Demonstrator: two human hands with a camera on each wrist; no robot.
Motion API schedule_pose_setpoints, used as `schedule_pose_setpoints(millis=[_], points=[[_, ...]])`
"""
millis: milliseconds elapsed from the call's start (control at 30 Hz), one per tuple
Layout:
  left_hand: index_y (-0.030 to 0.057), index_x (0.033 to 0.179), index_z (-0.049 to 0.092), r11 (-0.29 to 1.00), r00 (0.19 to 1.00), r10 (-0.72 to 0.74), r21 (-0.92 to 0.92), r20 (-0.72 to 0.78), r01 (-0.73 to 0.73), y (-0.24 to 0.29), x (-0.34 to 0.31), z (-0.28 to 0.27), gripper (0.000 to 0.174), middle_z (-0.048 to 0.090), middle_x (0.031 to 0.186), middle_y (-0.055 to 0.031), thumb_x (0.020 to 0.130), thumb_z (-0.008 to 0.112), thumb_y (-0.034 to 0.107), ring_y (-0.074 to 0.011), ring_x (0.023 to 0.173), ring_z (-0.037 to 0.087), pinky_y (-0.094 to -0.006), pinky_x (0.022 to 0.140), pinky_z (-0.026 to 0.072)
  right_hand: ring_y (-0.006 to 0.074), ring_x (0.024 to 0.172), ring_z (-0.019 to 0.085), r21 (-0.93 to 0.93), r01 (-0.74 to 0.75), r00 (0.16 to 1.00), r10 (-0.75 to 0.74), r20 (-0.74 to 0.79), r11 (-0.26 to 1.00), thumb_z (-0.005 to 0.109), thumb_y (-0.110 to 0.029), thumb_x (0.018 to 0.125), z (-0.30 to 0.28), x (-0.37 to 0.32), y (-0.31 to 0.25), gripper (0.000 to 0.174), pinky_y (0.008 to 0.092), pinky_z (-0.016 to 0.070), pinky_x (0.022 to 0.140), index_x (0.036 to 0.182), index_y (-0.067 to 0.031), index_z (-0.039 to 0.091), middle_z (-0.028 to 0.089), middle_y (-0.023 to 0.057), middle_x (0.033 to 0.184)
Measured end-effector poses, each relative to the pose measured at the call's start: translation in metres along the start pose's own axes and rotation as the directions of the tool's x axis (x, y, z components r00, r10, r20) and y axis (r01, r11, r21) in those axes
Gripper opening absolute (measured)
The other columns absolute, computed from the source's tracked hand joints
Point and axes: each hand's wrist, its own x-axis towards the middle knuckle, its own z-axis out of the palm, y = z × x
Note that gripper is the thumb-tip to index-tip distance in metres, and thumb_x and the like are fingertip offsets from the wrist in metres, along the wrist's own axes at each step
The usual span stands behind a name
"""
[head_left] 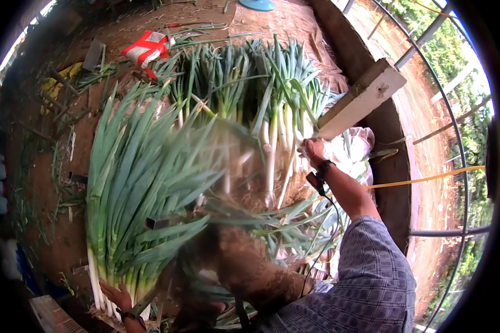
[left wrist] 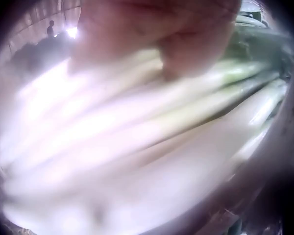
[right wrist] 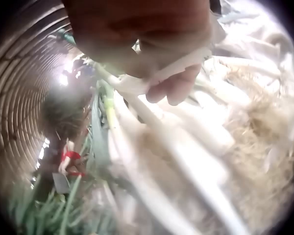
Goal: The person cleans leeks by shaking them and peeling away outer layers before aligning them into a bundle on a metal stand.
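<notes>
A large bundle of long green onions [head_left: 144, 183] lies at the left in the head view, white stems toward me. My left hand [head_left: 116, 294] rests on those white stems with its fingers straight across them; the left wrist view shows the hand [left wrist: 157, 34] right over the pale stems [left wrist: 137, 127]. Farther right, my right hand [head_left: 314, 151] grips a green onion at its upper stem, beside a row of more green onions [head_left: 278, 122]. In the right wrist view, its curled fingers [right wrist: 174, 90] hold a thin white strip against the stems.
A concrete post [head_left: 366, 97] slants close beside my right hand, by a low wall [head_left: 391, 150]. A red and white bag [head_left: 147, 49] lies at the back. Loose leaves [head_left: 294, 233] cover the ground near my legs. A yellow cord [head_left: 428, 177] runs to the right.
</notes>
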Motion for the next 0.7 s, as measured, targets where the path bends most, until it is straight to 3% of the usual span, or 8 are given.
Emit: schedule_pose_setpoints(millis=[133, 233, 300, 367, 433, 567, 633, 700], points=[[-0.0029, 0.155, 0.012, 1.0, 1.0, 0.002, 0.009, 0.003, -0.002, 0.018, -0.025, 0.02, 0.082, 0.02, 0.158, -0.0263, 0.094, 0.061, 0.021, -0.0452, 0.145, 0.022, -0.0537, 0.116, 0.0223, 0.025, 0.062, 0.063, -0.34, 0.179, 0.983, -0.157, 0.09, 0.923, 0.057, -0.026, 0.087, -0.028, 0.008, 0.009, 0.033, 0.0381, 0.0503, 0.051, 0.095, 0.0057, 0.062, 0.061, 0.0148, 0.073], [-0.0024, 0.156, 0.011, 0.997, 0.997, -0.074, 0.027, 0.021, 0.074, 0.013, -0.016, 0.007, 0.083, 0.017, 0.16, -0.0264, 0.094, 0.061, 0.023, -0.045, 0.147, 0.019, -0.0531, 0.118, 0.0188, 0.0295, 0.084, 0.068, -0.259, -0.171, 0.983, 0.184, 0.026, 0.951, 0.061, -0.057, 0.087, 0.025, -0.024, -0.084, 0.076, 0.041, 0.055, 0.068, 0.127, 0.0069, 0.05, 0.065, 0.0266, 0.104], [-0.0018, 0.156, 0.012, 0.991, 0.984, 0.123, 0.065, -0.126, -0.115, -0.008, -0.016, 0.021, 0.086, 0.016, 0.162, -0.024, 0.094, 0.062, 0.029, -0.0425, 0.149, 0.016, -0.0516, 0.12, 0.0145, 0.0379, 0.084, 0.065, -0.676, 0.102, 0.979, -0.195, -0.063, 0.73, 0.067, -0.054, 0.085, 0.047, 0.011, -0.035, 0.058, 0.0464, 0.0541, 0.07, 0.111, -0.0024, 0.058, 0.066, 0.0237, 0.101], [0.0022, 0.156, 0.018, 0.974, 0.996, 0.003, -0.224, -0.088, -0.023, -0.002, -0.017, 0.021, 0.088, 0.018, 0.162, -0.0211, 0.091, 0.067, 0.036, -0.0383, 0.15, 0.014, -0.0494, 0.121, 0.0112, 0.0356, 0.079, 0.062, -0.661, 0.293, 0.935, -0.353, 0.046, 0.691, 0.061, -0.044, 0.09, 0.033, 0.06, 0.018, 0.042, 0.0493, 0.0495, 0.07, 0.107, -0.006, 0.063, 0.066, 0.0187, 0.09], [0.0025, 0.156, 0.02, 0.968, 0.982, -0.064, -0.252, -0.18, 0.017, 0.016, -0.03, 0.007, 0.085, 0.021, 0.161, -0.0221, 0.092, 0.068, 0.033, -0.0383, 0.15, 0.015, -0.0476, 0.122, 0.0116, 0.0297, 0.077, 0.06, -0.613, 0.331, 0.942, -0.287, 0.173, 0.718, 0.057, -0.034, 0.095, 0.024, 0.102, 0.02, 0.032, 0.0454, 0.0486, 0.068, 0.11, -0.0055, 0.063, 0.065, 0.0141, 0.089], [0.0022, 0.133, 0.048, 0.714, 0.983, -0.099, -0.699, -0.156, -0.039, 0.092, -0.033, -0.103, 0.043, 0.061, 0.119, -0.0178, 0.095, 0.063, 0.016, -0.0285, 0.113, 0.056, -0.044, 0.094, 0.0452, 0.0214, 0.098, 0.06, -0.178, 0.449, 0.873, -0.388, 0.296, 0.876, 0.055, -0.026, 0.101, 0.038, 0.101, -0.087, 0.037, 0.034, 0.0497, 0.086, 0.123, 0.0029, 0.062, 0.066, 0.0107, 0.117], [0.005, 0.11, 0.064, 0.633, 0.951, 0.078, -0.722, -0.301, -0.28, 0.158, -0.047, -0.194, 0.017, 0.068, 0.094, -0.012, 0.093, 0.063, 0.007, -0.0198, 0.077, 0.07, -0.0362, 0.062, 0.0578, 0.0214, 0.12, 0.054, -0.005, 0.76, 0.615, -0.717, 0.328, 0.65, 0.055, -0.024, 0.102, 0.073, 0.02, -0.204, 0.044, 0.0333, 0.0378, 0.108, 0.137, 0.0034, 0.055, 0.06, 0.0136, 0.134], [0.0038, 0.112, 0.065, 0.783, 0.976, 0.111, -0.588, -0.185, -0.201, 0.219, -0.071, -0.251, 0.033, 0.068, 0.087, -0.0179, 0.095, 0.066, 0.032, -0.0271, 0.077, 0.068, -0.0392, 0.07, 0.0552, 0.0226, 0.121, 0.053, 0.205, 0.66, 0.642, -0.684, 0.347, 0.723, 0.057, -0.022, 0.101, 0.093, -0.11, -0.328, 0.046, 0.0328, 0.0369, 0.108, 0.138, 0.0049, 0.053, 0.059, 0.0146, 0.133]])
